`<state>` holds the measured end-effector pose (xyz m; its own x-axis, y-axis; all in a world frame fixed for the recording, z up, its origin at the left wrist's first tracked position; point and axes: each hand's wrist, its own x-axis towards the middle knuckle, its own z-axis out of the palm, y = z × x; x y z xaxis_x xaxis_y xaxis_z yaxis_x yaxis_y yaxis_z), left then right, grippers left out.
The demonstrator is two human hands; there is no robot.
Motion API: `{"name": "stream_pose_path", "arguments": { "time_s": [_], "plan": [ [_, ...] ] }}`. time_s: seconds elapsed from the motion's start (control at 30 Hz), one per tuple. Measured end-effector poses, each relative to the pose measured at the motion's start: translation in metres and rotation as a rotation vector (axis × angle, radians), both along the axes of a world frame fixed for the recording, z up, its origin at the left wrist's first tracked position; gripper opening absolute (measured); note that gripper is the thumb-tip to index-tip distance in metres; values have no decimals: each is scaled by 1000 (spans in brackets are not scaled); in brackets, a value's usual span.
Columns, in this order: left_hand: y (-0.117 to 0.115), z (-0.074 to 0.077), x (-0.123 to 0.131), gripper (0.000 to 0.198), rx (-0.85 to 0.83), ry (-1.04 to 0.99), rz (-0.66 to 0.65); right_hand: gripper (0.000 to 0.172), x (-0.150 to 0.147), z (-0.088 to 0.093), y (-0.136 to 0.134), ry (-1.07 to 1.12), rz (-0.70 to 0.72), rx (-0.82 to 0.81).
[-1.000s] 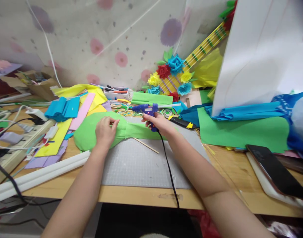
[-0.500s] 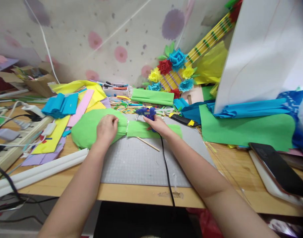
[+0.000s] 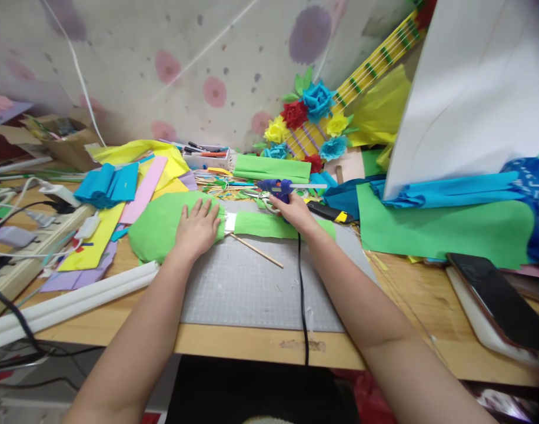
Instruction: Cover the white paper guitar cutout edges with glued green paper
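My left hand (image 3: 199, 227) lies flat with fingers spread on a green-covered rounded shape (image 3: 157, 221). A blue hot glue gun (image 3: 276, 188) is gripped in my right hand (image 3: 293, 211), its nozzle toward the left and a white glue stick (image 3: 313, 186) sticking out the back. Its black cord (image 3: 300, 288) runs down over the table edge. Below the gun lies a green strip (image 3: 258, 225), with a white gap (image 3: 229, 221) between it and the rounded shape. A thin wooden stick (image 3: 260, 252) rests on the grey cutting mat (image 3: 243, 294).
A black and yellow utility knife (image 3: 329, 212) lies right of the gun. A flower-decorated paper guitar (image 3: 313, 132) leans on the wall. Power strips (image 3: 35, 247) and white tubes (image 3: 75, 300) are on the left; a phone (image 3: 494, 300) sits on the right.
My left hand has opened from a pinch and now lies flat. My right hand has moved right with the glue gun. The green strip has shifted right, widening the white gap.
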<state>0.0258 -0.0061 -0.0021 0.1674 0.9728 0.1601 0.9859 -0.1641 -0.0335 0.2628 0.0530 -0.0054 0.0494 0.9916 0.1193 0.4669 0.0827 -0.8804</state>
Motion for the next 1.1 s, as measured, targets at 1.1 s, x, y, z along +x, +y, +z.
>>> {"name": "stream_pose_path", "arguments": {
  "time_s": [1.1],
  "plan": [
    [5, 5, -3, 27, 158, -238, 114, 31, -13, 23, -26, 27, 322, -219]
  ]
}}
